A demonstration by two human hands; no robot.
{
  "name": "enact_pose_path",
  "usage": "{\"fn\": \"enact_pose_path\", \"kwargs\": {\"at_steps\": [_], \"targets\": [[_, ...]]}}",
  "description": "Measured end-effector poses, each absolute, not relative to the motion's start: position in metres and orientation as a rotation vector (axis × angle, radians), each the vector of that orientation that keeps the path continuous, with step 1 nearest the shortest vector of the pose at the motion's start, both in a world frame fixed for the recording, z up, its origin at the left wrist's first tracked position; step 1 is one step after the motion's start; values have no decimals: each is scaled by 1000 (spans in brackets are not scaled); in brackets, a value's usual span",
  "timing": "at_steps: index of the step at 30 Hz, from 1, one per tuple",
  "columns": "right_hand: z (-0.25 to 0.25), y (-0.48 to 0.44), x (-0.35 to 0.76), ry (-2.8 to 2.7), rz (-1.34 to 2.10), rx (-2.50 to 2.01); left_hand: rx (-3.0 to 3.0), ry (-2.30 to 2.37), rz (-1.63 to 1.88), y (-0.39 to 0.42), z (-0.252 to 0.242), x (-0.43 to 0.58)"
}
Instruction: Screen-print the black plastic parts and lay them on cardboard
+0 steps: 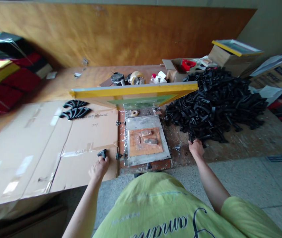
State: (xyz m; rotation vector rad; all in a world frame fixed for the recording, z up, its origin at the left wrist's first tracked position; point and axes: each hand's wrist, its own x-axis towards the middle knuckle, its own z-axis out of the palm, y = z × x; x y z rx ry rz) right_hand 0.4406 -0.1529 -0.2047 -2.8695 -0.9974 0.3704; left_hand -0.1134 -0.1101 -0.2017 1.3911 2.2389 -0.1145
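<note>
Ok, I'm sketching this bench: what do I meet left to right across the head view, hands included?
Red bundles, laid-out black parts, left hand, metal plate, right hand, printed carton.

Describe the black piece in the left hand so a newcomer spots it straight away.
Find the wide cardboard on the left. Near its front right corner, the left hand holds the black piece. Unlike the black pieces grouped farther back on that sheet, this one is alone, in hand.

The black parts [212, 102] are probably plastic, the cardboard [81, 134] smooth, the backboard [131, 39] glossy wood
</note>
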Motion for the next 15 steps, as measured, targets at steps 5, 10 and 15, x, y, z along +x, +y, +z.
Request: {"fn": "enact_pose_path", "kwargs": {"at_steps": [5, 10, 15], "targets": [[-182, -127, 388, -1255, 400, -2404, 1449, 2263, -6, -92, -160, -103], [-153, -90, 298, -2090, 453, -1660, 1441, 1771, 873, -30, -65, -52], [-150, -77, 243, -2516, 279, -1599, 1222, 1179, 1498, 3, 13, 8]]}}
